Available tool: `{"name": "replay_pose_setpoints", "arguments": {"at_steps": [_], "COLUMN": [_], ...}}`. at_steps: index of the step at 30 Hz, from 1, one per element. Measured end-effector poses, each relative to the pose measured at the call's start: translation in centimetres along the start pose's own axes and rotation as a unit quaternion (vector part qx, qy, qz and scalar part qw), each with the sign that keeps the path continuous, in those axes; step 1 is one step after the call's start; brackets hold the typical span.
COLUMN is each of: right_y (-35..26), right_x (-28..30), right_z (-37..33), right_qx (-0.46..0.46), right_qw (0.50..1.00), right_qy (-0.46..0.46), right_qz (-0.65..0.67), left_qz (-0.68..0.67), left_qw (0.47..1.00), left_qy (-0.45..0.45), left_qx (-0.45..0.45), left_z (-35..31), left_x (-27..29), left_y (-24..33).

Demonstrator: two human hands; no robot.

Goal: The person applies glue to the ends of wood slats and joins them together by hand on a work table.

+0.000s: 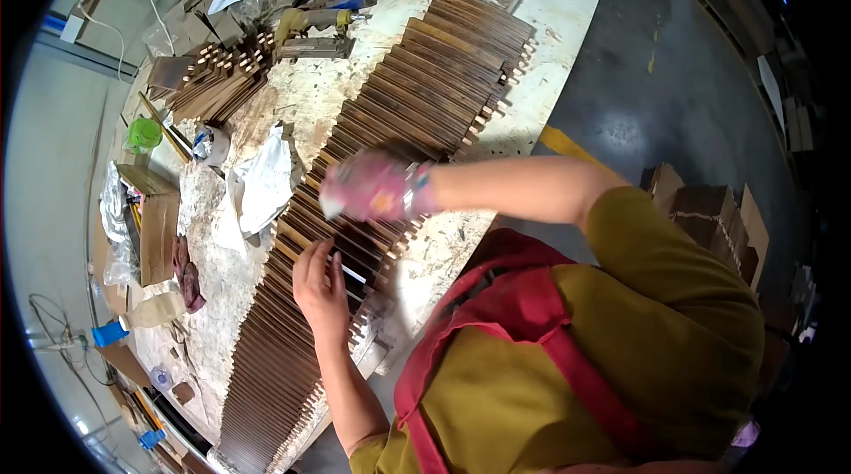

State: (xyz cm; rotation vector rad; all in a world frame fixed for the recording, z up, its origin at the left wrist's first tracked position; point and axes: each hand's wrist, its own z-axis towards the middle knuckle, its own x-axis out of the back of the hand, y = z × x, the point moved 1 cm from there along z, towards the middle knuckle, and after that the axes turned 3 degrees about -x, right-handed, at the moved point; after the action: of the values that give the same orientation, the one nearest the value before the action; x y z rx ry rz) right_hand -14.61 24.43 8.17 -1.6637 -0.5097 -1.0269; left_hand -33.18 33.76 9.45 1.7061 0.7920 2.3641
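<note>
We've our bare L hand (322, 299) on the dark wood strips (425, 84), fingers loosely parted; our gloved R hand (377, 186) blurs over same row, grip: can't tell. Strips span the bench (567, 22) lengthwise, yellow drill (306, 20) beyond, nr far end.

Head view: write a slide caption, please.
Gloved, blurred right hand and bare left hand at a long row of dark wooden slats on a worktable.

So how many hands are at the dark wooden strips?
2: the bare left hand at the strips, and the blurred right hand, in pink patterned fabric, farther up. None seem hidden.
</note>
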Motion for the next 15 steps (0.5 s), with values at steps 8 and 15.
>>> {"name": "replay_pose_setpoints", "arguments": {"at_steps": [8, 15], "right_y": [20.6, 19.7], "right_x": [13.3, 13.4], "right_z": [-2.5, 2.1], "right_qx": [-0.015, 0.021], "right_qw": [0.975, 0.976], "right_qy": [0.167, 0.003], "right_qz": [-0.145, -0.218], "left_qz": [-0.038, 0.045], "left_qw": [0.975, 0.907], "left_qy": [-0.034, -0.054], "left_qx": [-0.215, -0.414], "left_z": [7.1, 11.5], "left_x": [-6.7, -19.4], "left_y": [6.5, 16.6]}}
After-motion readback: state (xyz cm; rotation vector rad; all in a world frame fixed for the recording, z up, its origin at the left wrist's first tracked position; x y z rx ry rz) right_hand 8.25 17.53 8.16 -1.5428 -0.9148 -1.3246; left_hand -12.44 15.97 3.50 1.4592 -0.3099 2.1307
